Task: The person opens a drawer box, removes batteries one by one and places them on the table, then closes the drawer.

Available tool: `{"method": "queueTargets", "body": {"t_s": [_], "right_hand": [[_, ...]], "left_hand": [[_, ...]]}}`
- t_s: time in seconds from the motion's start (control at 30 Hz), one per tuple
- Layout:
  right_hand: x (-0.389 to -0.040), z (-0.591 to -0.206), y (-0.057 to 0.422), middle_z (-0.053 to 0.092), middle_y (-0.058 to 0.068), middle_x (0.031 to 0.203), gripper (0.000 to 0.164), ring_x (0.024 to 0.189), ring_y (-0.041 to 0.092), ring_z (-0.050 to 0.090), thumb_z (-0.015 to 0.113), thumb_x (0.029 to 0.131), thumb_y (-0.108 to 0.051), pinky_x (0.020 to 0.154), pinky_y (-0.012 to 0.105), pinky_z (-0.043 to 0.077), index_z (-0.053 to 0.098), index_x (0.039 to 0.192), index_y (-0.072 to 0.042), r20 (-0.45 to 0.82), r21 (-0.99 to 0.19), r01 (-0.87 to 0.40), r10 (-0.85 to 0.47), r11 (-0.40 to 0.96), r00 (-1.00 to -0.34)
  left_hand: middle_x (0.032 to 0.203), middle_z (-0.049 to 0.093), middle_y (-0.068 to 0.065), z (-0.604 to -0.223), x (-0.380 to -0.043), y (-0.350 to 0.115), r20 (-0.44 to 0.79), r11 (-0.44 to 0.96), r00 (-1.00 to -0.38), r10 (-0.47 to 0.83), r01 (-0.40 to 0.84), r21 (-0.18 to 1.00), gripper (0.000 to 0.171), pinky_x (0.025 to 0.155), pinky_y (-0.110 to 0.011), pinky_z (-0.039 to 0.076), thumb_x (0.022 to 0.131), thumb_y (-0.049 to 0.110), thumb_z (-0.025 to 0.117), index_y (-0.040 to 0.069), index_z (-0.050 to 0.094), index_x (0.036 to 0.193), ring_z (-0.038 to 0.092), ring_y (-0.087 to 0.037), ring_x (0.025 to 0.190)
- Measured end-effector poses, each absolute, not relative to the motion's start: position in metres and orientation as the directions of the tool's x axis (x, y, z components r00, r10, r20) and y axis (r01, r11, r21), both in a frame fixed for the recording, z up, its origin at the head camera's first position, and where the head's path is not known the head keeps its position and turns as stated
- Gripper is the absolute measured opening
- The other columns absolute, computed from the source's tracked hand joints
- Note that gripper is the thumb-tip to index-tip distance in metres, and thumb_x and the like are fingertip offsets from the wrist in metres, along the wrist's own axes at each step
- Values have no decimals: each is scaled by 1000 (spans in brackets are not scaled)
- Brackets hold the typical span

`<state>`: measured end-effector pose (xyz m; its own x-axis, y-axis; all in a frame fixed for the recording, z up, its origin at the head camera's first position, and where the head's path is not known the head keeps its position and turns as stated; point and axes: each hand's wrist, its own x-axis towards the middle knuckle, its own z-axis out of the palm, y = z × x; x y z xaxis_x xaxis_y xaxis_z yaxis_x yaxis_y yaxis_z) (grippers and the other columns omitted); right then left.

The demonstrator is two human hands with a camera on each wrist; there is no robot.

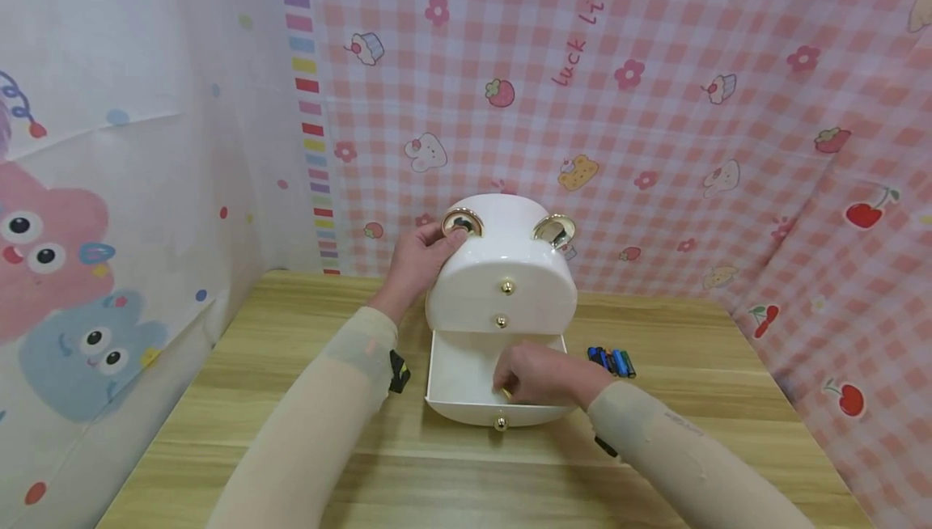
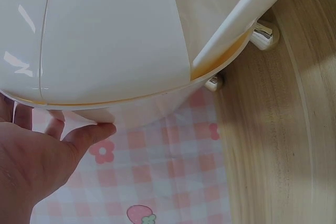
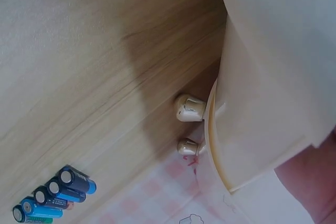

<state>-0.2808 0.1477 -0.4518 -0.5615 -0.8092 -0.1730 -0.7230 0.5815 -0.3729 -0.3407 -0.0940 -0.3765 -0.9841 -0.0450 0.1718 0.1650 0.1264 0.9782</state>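
Note:
A white storage box point(image 1: 502, 302) with gold knobs and two gold-rimmed eyes stands on the table, its lowest drawer point(image 1: 462, 367) pulled out. My left hand point(image 1: 421, 260) holds the box's upper left side by one eye; in the left wrist view its thumb point(image 2: 97, 132) presses the wall and the other fingers are partly hidden. My right hand point(image 1: 535, 374) is inside the drawer with curled fingers. A small yellow thing point(image 1: 506, 392) shows at its fingertips, too covered to name. In the right wrist view, the drawer hides most of that hand point(image 3: 312, 179).
Several batteries point(image 1: 612, 361), mostly blue and black, lie in a row on the wooden table point(image 1: 677, 432) right of the box. Gold feet point(image 3: 189, 108) raise the box. A pink checked cloth point(image 1: 655, 213) hangs behind it, a white printed one point(image 1: 182, 213) at left.

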Motion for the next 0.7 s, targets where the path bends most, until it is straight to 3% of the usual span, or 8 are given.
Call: {"method": "queueTargets", "body": {"t_s": [0.13,0.37,0.7], "right_hand": [[-280,-450,148,73,-3,87,18,79,5,52,83,83,3,74,21,49,79,87,-14,-174,-351,-747,-823,564,-540],[-277,-450,148,72,-7,90,18,78,5,52,89,85,-9,74,22,49,83,101,-14,-183,-272,-734,-783,622,-595],[-274,-448,151,79,-10,97,17,87,6,61,90,80,-12,83,30,57,84,94,-20,-140,-148,-773,-787,617,-601]], "left_hand": [[116,78,-12,-377,-341,-94,173,133,-984,-44,166,977,36,76,-20,57,99,38,78,12,79,124,68,-7,85],[112,78,-10,-378,-341,-94,176,133,-983,-50,168,977,35,75,-20,57,99,37,78,11,80,122,67,-6,84],[115,78,-11,-376,-341,-95,162,137,-986,-46,155,978,37,75,-21,57,99,39,78,12,79,125,68,-7,85]]}}
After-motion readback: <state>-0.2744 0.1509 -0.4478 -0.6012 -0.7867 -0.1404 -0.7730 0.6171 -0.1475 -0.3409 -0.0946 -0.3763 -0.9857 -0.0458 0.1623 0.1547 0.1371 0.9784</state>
